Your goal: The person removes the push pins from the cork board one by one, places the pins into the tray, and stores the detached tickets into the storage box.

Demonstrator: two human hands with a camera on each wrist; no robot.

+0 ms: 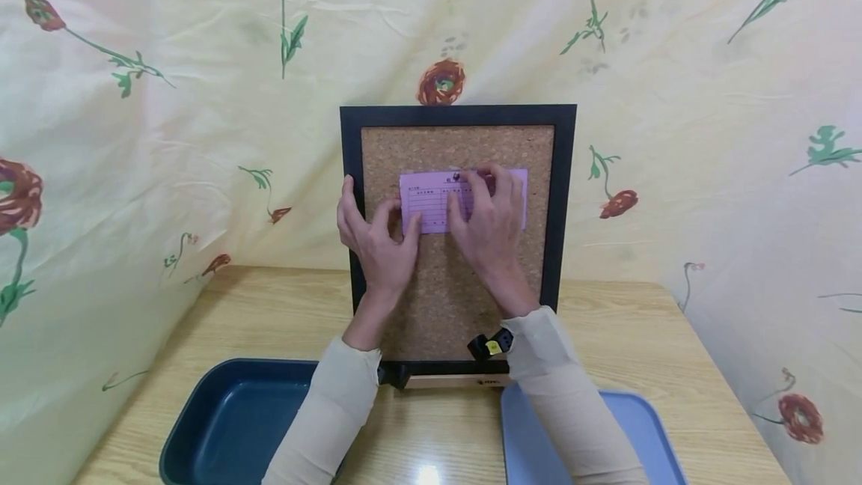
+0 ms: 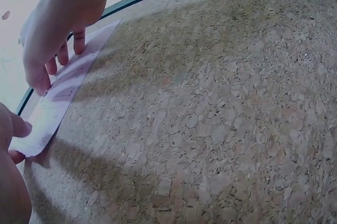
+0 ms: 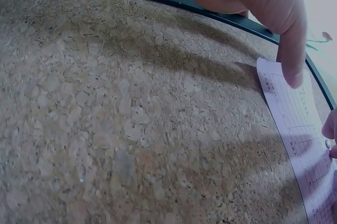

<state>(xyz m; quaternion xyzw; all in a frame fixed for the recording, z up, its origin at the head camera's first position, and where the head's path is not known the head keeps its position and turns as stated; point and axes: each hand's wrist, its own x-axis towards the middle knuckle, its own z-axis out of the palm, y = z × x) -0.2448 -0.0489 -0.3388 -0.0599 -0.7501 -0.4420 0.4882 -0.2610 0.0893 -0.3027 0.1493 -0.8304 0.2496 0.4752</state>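
Observation:
A purple printed paper form (image 1: 429, 204) lies against the upper part of a black-framed cork board (image 1: 465, 283). At its left end my left hand (image 1: 386, 249) pinches the edge, thumb in front and a fingertip behind; the other fingers reach to the board's left frame. Near the form's top middle, the thumb and index finger of my right hand (image 1: 494, 227) close around a small dark push pin (image 1: 456, 177). That hand covers much of the form's right half. In the right wrist view the form (image 3: 287, 108) curves slightly off the cork.
The board stands upright on a wooden table (image 1: 626, 335) before a flowered cloth (image 1: 182, 133). A dark blue tray (image 1: 232, 425) sits at the front left, partly behind the left sleeve. A lighter blue tray (image 1: 636, 425) is under the right forearm.

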